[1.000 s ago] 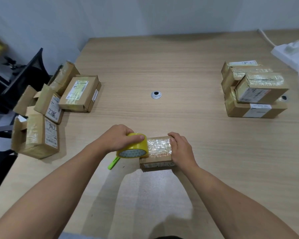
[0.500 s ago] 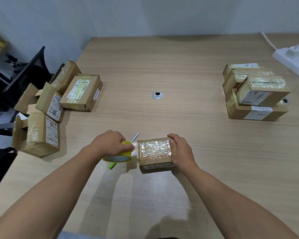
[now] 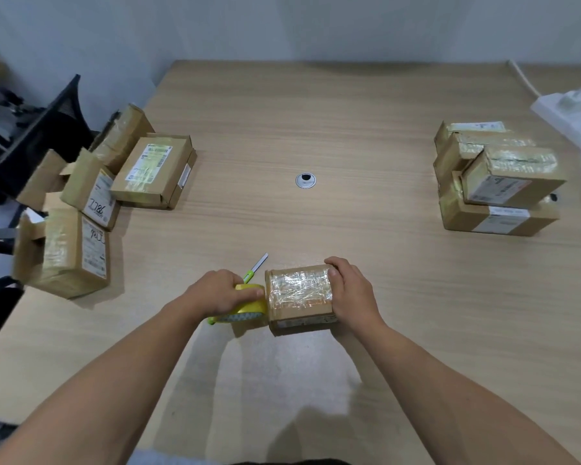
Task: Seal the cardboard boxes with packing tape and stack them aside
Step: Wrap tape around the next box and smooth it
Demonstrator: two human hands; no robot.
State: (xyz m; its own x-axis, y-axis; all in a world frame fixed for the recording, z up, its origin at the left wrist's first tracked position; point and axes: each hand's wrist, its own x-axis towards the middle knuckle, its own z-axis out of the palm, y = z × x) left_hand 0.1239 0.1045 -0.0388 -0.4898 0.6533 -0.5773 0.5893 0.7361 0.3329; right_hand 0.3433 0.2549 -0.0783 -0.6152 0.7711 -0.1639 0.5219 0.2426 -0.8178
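A small cardboard box (image 3: 299, 298) with shiny clear tape across its top lies on the table (image 3: 316, 122) near the front edge. My right hand (image 3: 351, 292) grips its right side, fingers curled over the top edge. My left hand (image 3: 222, 293) grips a yellow roll of packing tape (image 3: 249, 307), held against the box's left side low by the table. A green box cutter (image 3: 254, 270) lies just behind my left hand, its blade pointing away.
Several open or loosely taped boxes (image 3: 91, 196) crowd the table's left edge. A stack of taped boxes (image 3: 493, 182) stands at the right. A white power strip (image 3: 571, 115) and cable lie at the far right, a cable grommet (image 3: 305, 180) mid-table.
My left hand has brought the tape roll from the box's top down its left side to table level. The cutter's blade came into view. My right hand stayed on the box.
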